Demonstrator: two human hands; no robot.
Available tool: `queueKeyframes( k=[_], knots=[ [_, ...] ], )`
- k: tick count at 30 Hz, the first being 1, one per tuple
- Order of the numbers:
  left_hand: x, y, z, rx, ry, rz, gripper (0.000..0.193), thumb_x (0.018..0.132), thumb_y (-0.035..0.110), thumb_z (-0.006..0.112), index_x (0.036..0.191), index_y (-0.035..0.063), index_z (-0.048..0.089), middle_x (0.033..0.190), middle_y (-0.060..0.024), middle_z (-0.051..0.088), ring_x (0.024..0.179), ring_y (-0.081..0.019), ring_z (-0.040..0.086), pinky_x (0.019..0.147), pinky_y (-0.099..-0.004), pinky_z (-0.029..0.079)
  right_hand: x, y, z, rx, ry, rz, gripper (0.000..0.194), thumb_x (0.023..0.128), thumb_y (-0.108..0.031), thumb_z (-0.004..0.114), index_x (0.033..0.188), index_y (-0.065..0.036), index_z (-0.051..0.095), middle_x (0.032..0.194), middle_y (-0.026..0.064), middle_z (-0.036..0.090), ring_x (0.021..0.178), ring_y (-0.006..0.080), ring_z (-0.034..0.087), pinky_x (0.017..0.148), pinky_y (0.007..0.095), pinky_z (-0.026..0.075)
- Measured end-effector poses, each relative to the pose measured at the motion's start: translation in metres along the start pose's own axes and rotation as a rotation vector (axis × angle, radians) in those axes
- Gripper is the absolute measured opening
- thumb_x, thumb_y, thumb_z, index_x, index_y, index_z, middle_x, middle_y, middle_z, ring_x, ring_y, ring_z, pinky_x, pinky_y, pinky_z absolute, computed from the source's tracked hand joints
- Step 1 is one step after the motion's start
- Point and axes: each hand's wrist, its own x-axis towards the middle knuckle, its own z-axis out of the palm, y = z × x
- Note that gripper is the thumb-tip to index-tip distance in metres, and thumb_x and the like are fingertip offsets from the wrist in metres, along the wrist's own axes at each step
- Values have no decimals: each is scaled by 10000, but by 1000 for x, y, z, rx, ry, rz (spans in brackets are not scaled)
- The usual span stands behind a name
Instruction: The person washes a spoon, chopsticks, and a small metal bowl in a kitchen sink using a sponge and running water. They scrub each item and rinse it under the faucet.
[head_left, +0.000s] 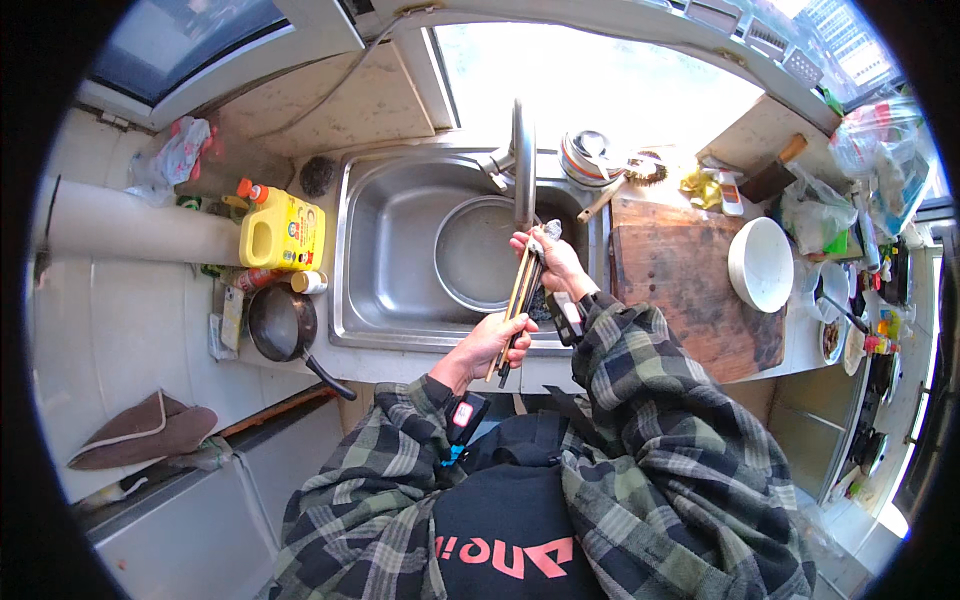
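My left hand (495, 343) grips the lower end of a bundle of chopsticks (519, 301), some light wood and some dark. Around their upper end my right hand (553, 259) is closed, with a crumpled greyish scrubber or cloth (546, 237) pressed against them. The bundle is held at a slant over the near right part of the stainless steel sink (382, 247). Beneath the hands a round metal basin (476, 255) sits in the sink. Just behind my right hand stands the faucet (524, 165); whether water runs cannot be seen.
Left of the sink are a yellow jug (283, 229), a small jar (309, 282) and a saucepan (279, 324). To the right lie wooden cutting boards (675, 292) with a white bowl (760, 264). Stacked bowls (589, 166) and a brush (600, 201) stand behind, near a cleaver (772, 176).
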Motion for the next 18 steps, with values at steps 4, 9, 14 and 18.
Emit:
queueKeyframes(
  k=[4, 9, 14, 18],
  knots=[
    [2, 7, -3, -42, 105, 97, 261, 1049, 313, 471, 1055, 54, 505, 690, 14, 469, 512, -83, 430, 474, -250, 396, 1, 6, -3, 19, -173, 232, 330, 977, -210, 618, 1203, 18, 542, 1137, 183, 665, 1026, 280, 686, 848, 382, 584],
    [3, 4, 0, -56, -36, -53, 252, 1043, 317, 491, 1012, 67, 509, 674, 21, 450, 498, -82, 410, 466, -254, 382, 10, 3, -6, -52, -39, 4, 257, 956, -212, 651, 1087, 3, 599, 942, 136, 702, 878, 262, 708, 751, 358, 595],
    [6, 2, -1, -20, 24, -41, 248, 1048, 309, 476, 983, 72, 506, 656, 19, 453, 481, -93, 413, 452, -257, 390, 10, 6, -13, -6, -64, 58, 224, 983, -226, 610, 1091, -31, 594, 948, 119, 694, 897, 250, 697, 796, 372, 581],
    [6, 2, -1, -42, 30, -37, 249, 1047, 324, 471, 987, 83, 501, 664, 19, 450, 472, -91, 404, 451, -264, 384, 7, 6, -14, -76, -78, 274, 264, 971, -232, 629, 1110, -10, 594, 994, 147, 693, 920, 273, 699, 821, 402, 577]
  ],
)
